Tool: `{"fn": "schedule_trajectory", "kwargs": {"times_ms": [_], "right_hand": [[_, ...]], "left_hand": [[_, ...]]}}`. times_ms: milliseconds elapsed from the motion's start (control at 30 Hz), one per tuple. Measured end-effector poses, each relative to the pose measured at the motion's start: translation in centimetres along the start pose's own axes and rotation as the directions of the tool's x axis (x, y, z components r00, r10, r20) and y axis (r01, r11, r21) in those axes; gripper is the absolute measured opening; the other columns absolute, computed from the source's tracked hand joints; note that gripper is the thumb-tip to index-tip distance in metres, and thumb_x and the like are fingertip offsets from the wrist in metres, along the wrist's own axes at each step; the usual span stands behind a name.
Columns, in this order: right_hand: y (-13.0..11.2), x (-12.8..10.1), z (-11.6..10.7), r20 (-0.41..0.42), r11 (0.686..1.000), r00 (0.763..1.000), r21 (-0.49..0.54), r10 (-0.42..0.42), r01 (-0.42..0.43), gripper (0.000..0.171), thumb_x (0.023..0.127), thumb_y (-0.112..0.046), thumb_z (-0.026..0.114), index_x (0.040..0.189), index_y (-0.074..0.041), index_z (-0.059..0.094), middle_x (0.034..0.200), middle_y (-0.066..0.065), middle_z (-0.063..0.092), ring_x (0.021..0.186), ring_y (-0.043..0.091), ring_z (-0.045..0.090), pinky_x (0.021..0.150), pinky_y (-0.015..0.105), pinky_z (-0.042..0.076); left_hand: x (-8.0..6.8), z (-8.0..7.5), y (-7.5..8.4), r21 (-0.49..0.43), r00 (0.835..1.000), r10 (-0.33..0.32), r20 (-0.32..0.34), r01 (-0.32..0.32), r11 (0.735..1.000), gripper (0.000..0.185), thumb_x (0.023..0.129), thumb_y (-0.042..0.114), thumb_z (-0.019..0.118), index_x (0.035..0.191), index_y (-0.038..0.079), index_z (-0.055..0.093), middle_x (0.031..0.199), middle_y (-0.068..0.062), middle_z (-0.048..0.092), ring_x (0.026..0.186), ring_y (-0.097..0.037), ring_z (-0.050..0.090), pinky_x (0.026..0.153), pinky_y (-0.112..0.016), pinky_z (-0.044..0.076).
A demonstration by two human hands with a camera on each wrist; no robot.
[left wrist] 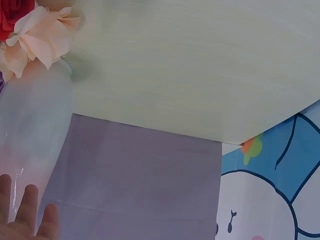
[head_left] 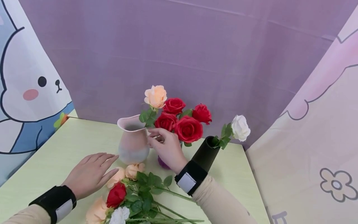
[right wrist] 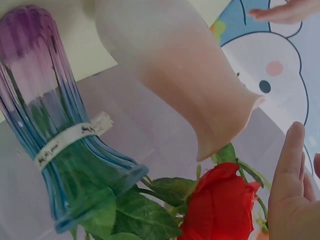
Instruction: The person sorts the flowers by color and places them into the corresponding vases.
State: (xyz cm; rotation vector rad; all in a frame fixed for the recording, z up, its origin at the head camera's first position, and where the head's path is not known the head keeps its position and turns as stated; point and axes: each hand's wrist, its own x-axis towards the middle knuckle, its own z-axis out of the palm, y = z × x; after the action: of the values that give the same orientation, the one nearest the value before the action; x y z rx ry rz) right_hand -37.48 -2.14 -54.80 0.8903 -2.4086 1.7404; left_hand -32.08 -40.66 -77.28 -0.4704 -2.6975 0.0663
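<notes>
The right hand (head_left: pixel 167 148) hides most of the ribbed purple-blue glass vase (right wrist: pixel 60 130), fingers pinching a rose stem there; the matte pink ceramic jug (head_left: pixel 133 140) stands at its nine o'clock. The left hand (head_left: pixel 90 174) rests flat, fingers relaxed, beside loose artificial roses (head_left: pixel 126 199) cut off at six o'clock.

The pink vase (head_left: pixel 133 143) looks like matt ceramic w/ a smooth glaze, faintly shiny in the left-wrist view. The ribbed vase (right wrist: pixel 55 125) is clear glossy glass — purple to blue, w/ a paper label (right wrist: pixel 72 137). Roses (head_left: pixel 179 119) look like cloth petals, plastic leaves. Table (head_left: pixel 70 140) — smooth matt laminate. Backdrop (head_left: pixel 195 46) is creased fabric; black vase (head_left: pixel 205 154) matt.
</notes>
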Motion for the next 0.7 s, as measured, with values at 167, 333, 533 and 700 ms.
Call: {"fn": "schedule_trajectory", "kwargs": {"times_ms": [167, 333, 533, 700], "right_hand": [[0.7, -2.1, 0.1, -0.007, 0.994, 1.000, -0.103, -0.029, 0.028, 0.032, 0.092, -0.050, 0.066, 0.122, -0.042, 0.064, 0.105, -0.008, 0.072, 0.086, 0.002, 0.068, 0.077, 0.026, 0.059], [1.2, -4.3, 0.6, 0.036, 0.992, 0.999, -0.122, -0.035, 0.039, 0.028, 0.090, -0.049, 0.068, 0.117, -0.043, 0.066, 0.102, -0.013, 0.072, 0.089, 0.002, 0.067, 0.076, 0.027, 0.059], [1.8, -7.0, 1.0, 0.092, 0.989, 0.996, -0.145, 0.012, 0.002, 0.022, 0.090, -0.042, 0.072, 0.111, -0.043, 0.067, 0.099, -0.018, 0.072, 0.083, 0.004, 0.068, 0.069, 0.025, 0.058], [3.6, -8.4, 1.0, 0.130, 0.987, 0.992, -0.163, 0.012, 0.009, 0.025, 0.089, -0.053, 0.068, 0.112, -0.044, 0.067, 0.102, -0.020, 0.072, 0.081, 0.003, 0.068, 0.067, 0.022, 0.057]], "left_hand": [[-0.7, -0.1, 0.0, -0.006, 1.000, 0.002, 0.002, -0.002, 1.000, 0.080, 0.085, 0.082, 0.044, 0.154, 0.048, 0.021, 0.152, 0.017, 0.038, 0.142, -0.023, 0.036, 0.123, -0.052, -0.014], [-1.7, 0.3, 0.1, -0.010, 1.000, -0.002, 0.026, 0.002, 1.000, 0.080, 0.085, 0.082, 0.043, 0.154, 0.049, 0.021, 0.153, 0.018, 0.037, 0.142, -0.022, 0.035, 0.123, -0.053, -0.013], [-3.8, 3.1, 0.9, -0.015, 0.998, -0.011, 0.056, 0.012, 1.000, 0.079, 0.083, 0.084, 0.042, 0.153, 0.052, 0.020, 0.152, 0.021, 0.036, 0.141, -0.019, 0.035, 0.122, -0.056, -0.012], [-5.2, 4.5, 1.6, -0.018, 0.996, -0.009, 0.089, 0.010, 1.000, 0.077, 0.084, 0.084, 0.041, 0.152, 0.054, 0.019, 0.152, 0.024, 0.033, 0.142, -0.017, 0.034, 0.122, -0.058, -0.010]]}}
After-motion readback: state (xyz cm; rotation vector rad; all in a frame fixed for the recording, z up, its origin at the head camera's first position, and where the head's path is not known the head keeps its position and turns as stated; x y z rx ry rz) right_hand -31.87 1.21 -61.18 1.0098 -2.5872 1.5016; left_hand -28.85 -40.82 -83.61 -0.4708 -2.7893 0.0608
